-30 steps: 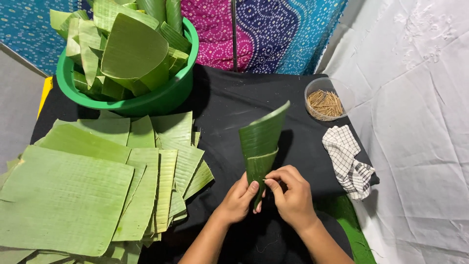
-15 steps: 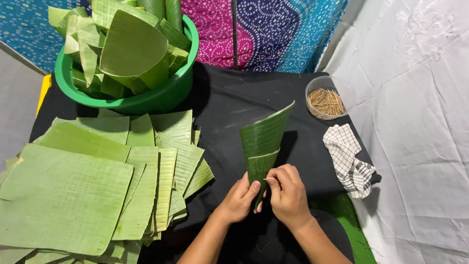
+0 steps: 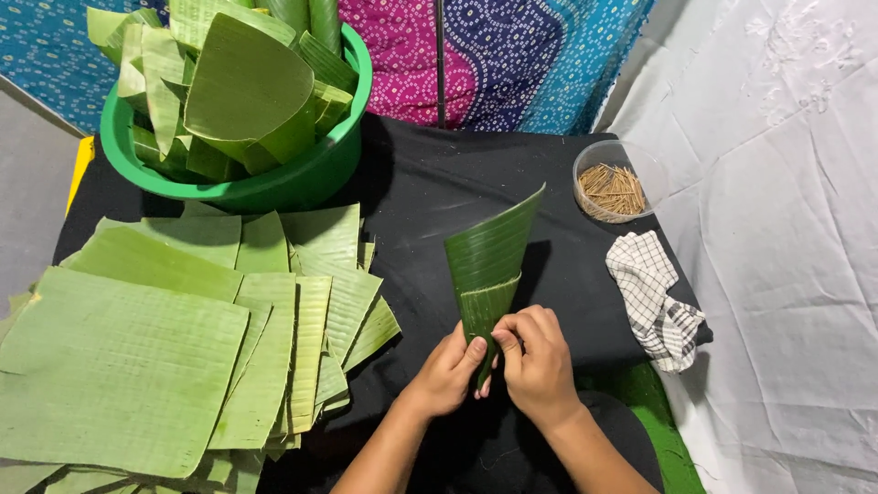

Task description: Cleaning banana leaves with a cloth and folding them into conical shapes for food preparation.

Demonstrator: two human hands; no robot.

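Both hands pinch the narrow near end of a leaf cone (image 3: 487, 265) standing on the black cloth (image 3: 430, 192), right of the cut leaves (image 3: 119, 366). The left hand (image 3: 448, 370) closes thumb and fingers on its tip; the right hand (image 3: 538, 361) curls shut over the seam. Best keep the overlap tight at the point. The tip itself is hidden behind the fingers.
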